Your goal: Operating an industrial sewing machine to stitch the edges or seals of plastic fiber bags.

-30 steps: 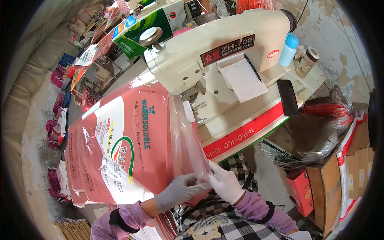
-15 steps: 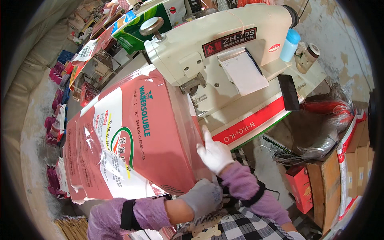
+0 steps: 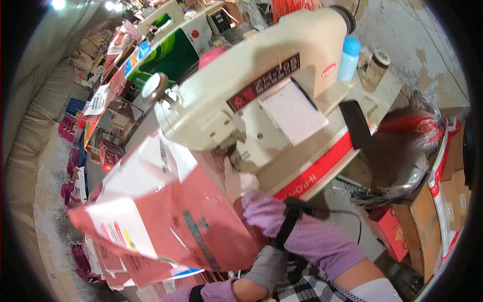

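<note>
A large pink and white printed sack (image 3: 166, 221), blurred and folded over on itself, lies aslant in front of a cream sewing machine (image 3: 282, 75). The sack's right edge reaches beneath the machine's head. My right hand (image 3: 240, 182), in a white glove, is at that edge close below the needle area; it appears closed on the sack, though blur softens its fingers. At the sack's near right corner my left hand (image 3: 269, 267), in a grey glove, is closed, its fingertips partly hidden.
A notepad (image 3: 294, 110) and a dark phone (image 3: 355, 124) rest on the machine bed. Behind them stand a light blue bottle (image 3: 349, 59) and a jar (image 3: 376, 70). Loose clear and red strands (image 3: 422, 136) hang at right above cardboard boxes (image 3: 420, 221). More stacked sacks lie to the left.
The sack has swung round and folded, its far left side coming nearer. My right hand has moved left toward the needle area; my left hand has dropped lower. The whole view has shifted.
</note>
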### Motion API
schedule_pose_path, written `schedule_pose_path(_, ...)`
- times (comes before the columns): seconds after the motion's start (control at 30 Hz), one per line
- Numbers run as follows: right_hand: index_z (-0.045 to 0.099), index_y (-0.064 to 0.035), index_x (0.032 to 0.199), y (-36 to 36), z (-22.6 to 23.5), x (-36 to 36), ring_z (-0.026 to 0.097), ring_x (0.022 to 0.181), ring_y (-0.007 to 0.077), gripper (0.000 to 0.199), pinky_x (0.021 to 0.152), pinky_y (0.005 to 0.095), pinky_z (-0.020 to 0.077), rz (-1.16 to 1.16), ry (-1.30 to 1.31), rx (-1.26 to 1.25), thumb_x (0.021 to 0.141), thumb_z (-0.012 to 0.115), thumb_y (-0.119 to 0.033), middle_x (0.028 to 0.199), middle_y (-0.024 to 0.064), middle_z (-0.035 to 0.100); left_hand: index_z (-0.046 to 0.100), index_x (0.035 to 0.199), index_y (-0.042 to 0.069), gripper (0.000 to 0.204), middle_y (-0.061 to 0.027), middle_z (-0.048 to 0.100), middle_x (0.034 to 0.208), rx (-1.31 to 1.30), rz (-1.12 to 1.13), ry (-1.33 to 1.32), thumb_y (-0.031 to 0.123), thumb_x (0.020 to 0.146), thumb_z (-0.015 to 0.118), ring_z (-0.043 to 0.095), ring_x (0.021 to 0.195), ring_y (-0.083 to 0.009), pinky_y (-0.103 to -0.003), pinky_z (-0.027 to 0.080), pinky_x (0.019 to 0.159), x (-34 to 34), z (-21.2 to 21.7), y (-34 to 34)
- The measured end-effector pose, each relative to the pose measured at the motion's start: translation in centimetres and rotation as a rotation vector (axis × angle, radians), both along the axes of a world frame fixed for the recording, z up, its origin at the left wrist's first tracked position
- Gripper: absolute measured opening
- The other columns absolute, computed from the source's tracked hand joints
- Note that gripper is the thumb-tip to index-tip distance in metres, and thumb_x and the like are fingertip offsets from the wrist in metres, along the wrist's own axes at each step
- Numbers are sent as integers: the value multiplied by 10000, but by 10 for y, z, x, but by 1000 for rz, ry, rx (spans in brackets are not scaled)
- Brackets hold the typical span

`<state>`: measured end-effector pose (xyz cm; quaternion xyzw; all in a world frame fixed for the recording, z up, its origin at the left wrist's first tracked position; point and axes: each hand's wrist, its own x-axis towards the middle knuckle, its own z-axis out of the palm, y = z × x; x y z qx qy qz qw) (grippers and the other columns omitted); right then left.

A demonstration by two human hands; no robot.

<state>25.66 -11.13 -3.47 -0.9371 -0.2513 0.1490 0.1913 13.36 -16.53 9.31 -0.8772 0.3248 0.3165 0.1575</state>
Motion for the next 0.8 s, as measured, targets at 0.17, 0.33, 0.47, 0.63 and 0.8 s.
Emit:
schedule_pose_path(0.17,134,-55,1539,-46,-16,-1,647,527,290,777,412,503,420,56,69,210,867,501,-187,660,86,683,438,1351,30,737,-183,479,1350,3,511,-171,292,721,715,463,1242,-312,-402,396,1023,-13,99,144)
schedule_pose_path(0.33,489,-38,1329,-107,-20,-21,642,914,291,529,854,466,454,201,-201,382,860,578,-266,939,106,688,395,1441,57,1070,-215,521,1363,140,968,-470,219,506,889,534,1230,-336,-371,461,977,-92,119,437)
schedule_pose_path(0.47,700,-61,864,-133,6,-49,530,1166,285,244,944,475,395,226,-195,1030,837,653,-299,1128,112,630,647,1086,103,435,-183,633,1096,363,1182,-629,120,673,780,619,993,-353,-431,484,791,-145,108,530)
schedule_pose_path(0.63,569,-21,699,-133,19,-50,592,816,343,303,786,440,448,185,1,925,808,693,-275,776,146,597,583,1194,86,625,-181,550,1292,132,913,-953,70,611,810,515,1212,-358,-402,432,995,-90,129,461)
schedule_pose_path(0.8,589,-25,737,-169,15,-60,590,745,354,285,685,440,453,253,231,966,857,642,-278,736,166,581,499,1344,66,902,-187,488,1377,448,1052,-530,226,523,835,412,1333,-314,-402,332,1111,-92,115,471)
